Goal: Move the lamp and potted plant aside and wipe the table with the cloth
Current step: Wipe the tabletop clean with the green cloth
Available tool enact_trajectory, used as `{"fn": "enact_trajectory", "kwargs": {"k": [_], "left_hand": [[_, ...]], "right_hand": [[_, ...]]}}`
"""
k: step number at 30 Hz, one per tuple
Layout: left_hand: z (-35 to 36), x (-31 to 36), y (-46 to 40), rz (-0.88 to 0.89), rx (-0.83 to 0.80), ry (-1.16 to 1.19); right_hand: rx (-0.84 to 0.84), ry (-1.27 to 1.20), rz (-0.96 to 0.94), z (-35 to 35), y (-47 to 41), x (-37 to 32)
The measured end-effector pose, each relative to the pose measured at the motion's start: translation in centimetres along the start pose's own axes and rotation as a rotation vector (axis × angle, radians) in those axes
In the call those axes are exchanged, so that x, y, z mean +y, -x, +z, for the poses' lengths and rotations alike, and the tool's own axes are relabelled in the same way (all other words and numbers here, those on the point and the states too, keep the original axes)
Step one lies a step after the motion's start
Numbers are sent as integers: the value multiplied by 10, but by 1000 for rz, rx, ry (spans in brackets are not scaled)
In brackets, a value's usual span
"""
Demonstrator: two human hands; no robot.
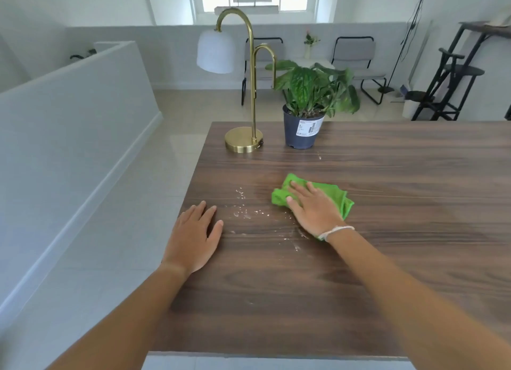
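Dark wood-grain surface (387,176): right hand (312,209) flat, fingers spread, pressing crumpled green cloth (336,196); left hand (193,237) open, palm down, empty

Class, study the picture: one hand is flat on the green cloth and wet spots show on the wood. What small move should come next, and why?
Probably slide the right hand with the cloth leftward over the droplets, which lie between it and the left hand resting flat on the table. The lamp and potted plant already stand at the far edge, clear of that path.
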State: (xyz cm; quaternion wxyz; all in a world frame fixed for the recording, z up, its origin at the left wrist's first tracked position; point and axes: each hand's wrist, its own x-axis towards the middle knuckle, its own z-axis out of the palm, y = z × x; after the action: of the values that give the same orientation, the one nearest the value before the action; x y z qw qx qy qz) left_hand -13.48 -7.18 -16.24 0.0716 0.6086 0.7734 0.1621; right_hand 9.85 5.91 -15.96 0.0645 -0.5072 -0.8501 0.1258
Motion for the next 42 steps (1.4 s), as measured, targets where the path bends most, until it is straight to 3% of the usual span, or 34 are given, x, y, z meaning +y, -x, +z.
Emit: {"fn": "enact_trajectory", "kwargs": {"k": [3, 6, 12, 17, 23, 27, 36, 42], "left_hand": [[0, -8, -6, 30, -3, 3], [0, -11, -7, 37, -2, 6], [-1, -13, -9, 34, 18, 12], [4, -11, -8, -4, 26, 15], [7, -8, -27, -71, 41, 1], [6, -4, -32, -78, 52, 34], [7, -4, -37, -80, 68, 51], [8, -4, -37, -87, 68, 49]], "right_hand": [[-34, -42, -174, 12, 28, -30], [-31, -85, -232, 6, 60, -11], [51, -110, -4, -19, 19, 72], [11, -50, 53, -20, -53, 84], [-47, -63, -241, -7, -59, 32], [-90, -97, -393, -15, -30, 43], [44, -49, -4, -35, -110, 125], [19, -1, -5, -29, -125, 111]]}}
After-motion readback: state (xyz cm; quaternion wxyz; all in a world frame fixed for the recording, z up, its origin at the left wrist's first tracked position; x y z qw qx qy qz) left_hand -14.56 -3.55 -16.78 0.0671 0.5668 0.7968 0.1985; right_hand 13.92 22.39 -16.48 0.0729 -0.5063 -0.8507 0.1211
